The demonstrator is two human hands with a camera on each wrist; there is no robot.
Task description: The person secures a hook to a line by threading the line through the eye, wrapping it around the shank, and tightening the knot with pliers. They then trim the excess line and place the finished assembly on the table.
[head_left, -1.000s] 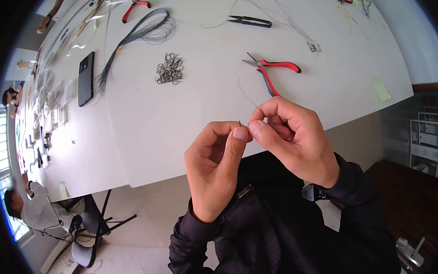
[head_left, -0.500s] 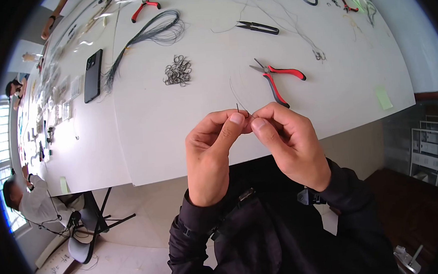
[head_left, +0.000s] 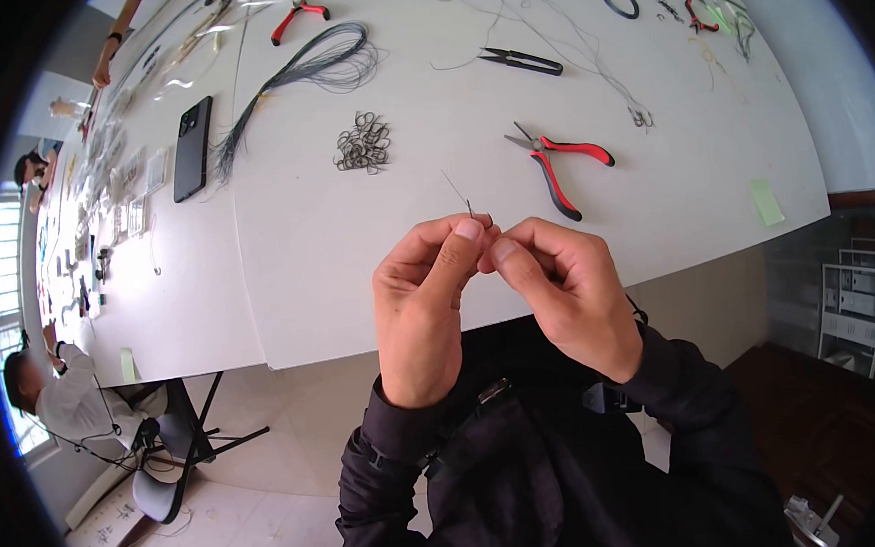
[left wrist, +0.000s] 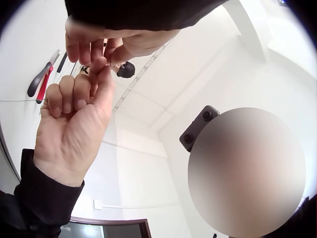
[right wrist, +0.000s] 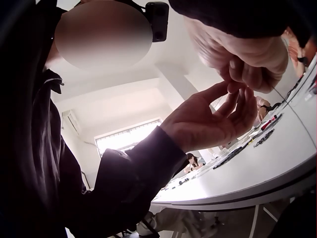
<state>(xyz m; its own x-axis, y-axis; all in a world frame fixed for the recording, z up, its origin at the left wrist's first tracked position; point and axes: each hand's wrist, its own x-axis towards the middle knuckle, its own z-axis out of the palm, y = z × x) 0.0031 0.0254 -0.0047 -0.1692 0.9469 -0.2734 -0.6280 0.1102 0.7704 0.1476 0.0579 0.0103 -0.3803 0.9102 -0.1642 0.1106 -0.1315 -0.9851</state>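
Note:
Between the thumb and index finger of my left hand (head_left: 422, 310) a small dark hook (head_left: 470, 208) is pinched, its tip standing up. My right hand (head_left: 571, 295) has its thumb and index finger pressed together just right of it, on a thin line (head_left: 453, 184) whose free end rises past the left fingertips. Where line and hook meet is hidden by the fingers. The left wrist view shows my left hand (left wrist: 141, 43) and right hand (left wrist: 74, 126) meeting at the fingertips. In the right wrist view my left hand (right wrist: 205, 121) touches my right hand (right wrist: 242, 57).
On the white table (head_left: 308, 281) lie a pile of hooks (head_left: 362, 144), red-handled pliers (head_left: 561, 161), black snips (head_left: 522, 62), a line bundle (head_left: 329, 57) and a phone (head_left: 192, 148). Another person (head_left: 74, 391) sits at the far left.
My right fingers have moved left, closer against the left fingertips. The line's free end has swung left and lower, and less of it shows. The view has shifted slightly.

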